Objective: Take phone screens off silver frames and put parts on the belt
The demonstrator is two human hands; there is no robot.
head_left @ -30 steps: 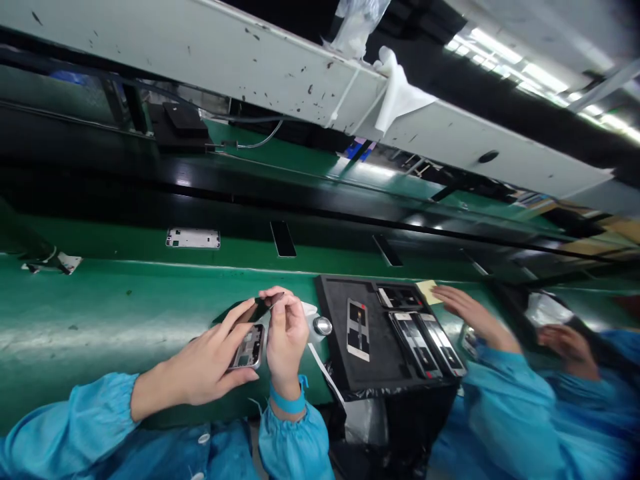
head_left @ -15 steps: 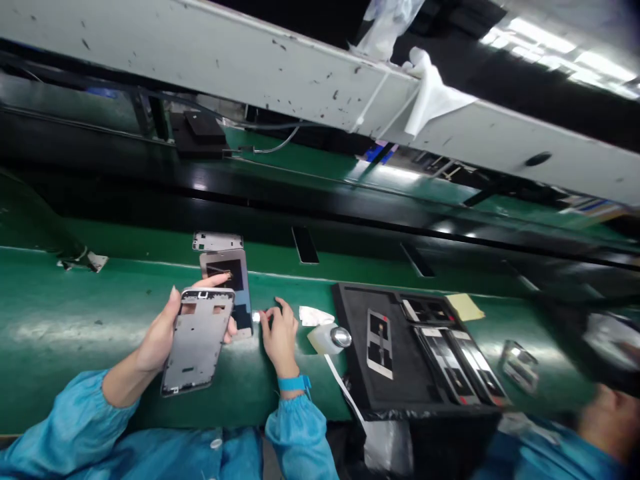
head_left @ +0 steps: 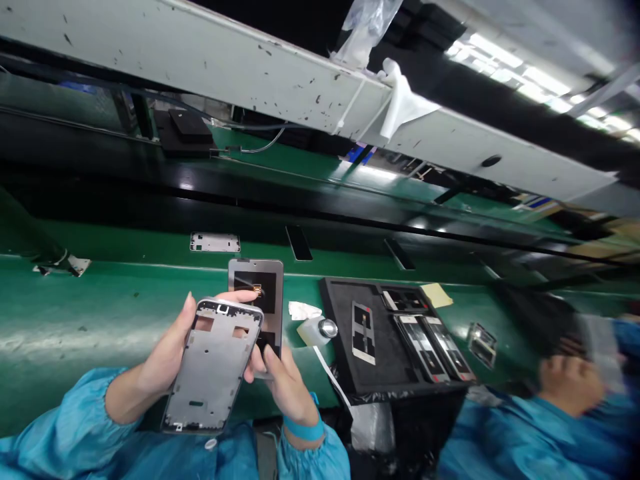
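Note:
My left hand (head_left: 165, 357) is closed around a grey phone frame (head_left: 213, 373), tilted, with two cut-outs near its top edge. Behind it stands a phone screen (head_left: 243, 273), back side showing, with black patches and a small gold-coloured connector. The left fingers reach past the frame onto this screen. My right hand (head_left: 293, 393), a blue band on its wrist, pinches the screen's lower end, thumb on the near face. Part of the screen is hidden by the frame and fingers.
Another phone frame (head_left: 215, 243) lies behind my hands, near a dark phone-shaped panel (head_left: 299, 243). To the right are a metal-topped bottle (head_left: 313, 331), white tissue (head_left: 304, 310) and a black foam tray (head_left: 345, 380) of screens. A co-worker's hand (head_left: 570, 383) is at far right.
My right hand has moved from the bench beside the screen to its lower end and now grips it. The frame and screen have shifted right and nearer in view; the camera has turned somewhat.

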